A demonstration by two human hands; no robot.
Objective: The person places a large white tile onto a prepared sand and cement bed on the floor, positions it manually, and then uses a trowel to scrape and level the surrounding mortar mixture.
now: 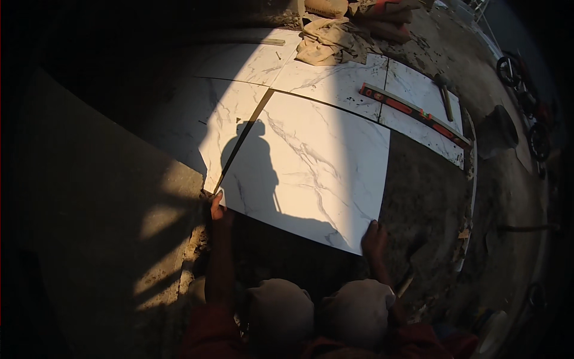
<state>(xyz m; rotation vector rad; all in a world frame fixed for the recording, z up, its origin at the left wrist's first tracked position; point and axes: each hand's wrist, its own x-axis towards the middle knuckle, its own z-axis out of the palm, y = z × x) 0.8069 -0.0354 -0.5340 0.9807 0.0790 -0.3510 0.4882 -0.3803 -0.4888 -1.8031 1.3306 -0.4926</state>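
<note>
Between my hands lies a large white floor tile [305,155] with grey marble veins, partly crossed by my shadow. My left hand [218,206] grips its near left corner, thumb up along the edge. At the near right corner my right hand [373,239] has its fingers closed round the edge. A dark gap separates this tile from the neighbouring tile [230,107] on the left, and a thinner one runs along its far edge. The undersides of both hands' grips are hidden.
A red and black spirit level [415,113] lies across the tiles at the far right, near a hammer [444,96]. Crumpled sacks [329,42] sit at the back. Dark mortar bed [418,185] spreads to the right; a trowel [409,275] rests near my right knee.
</note>
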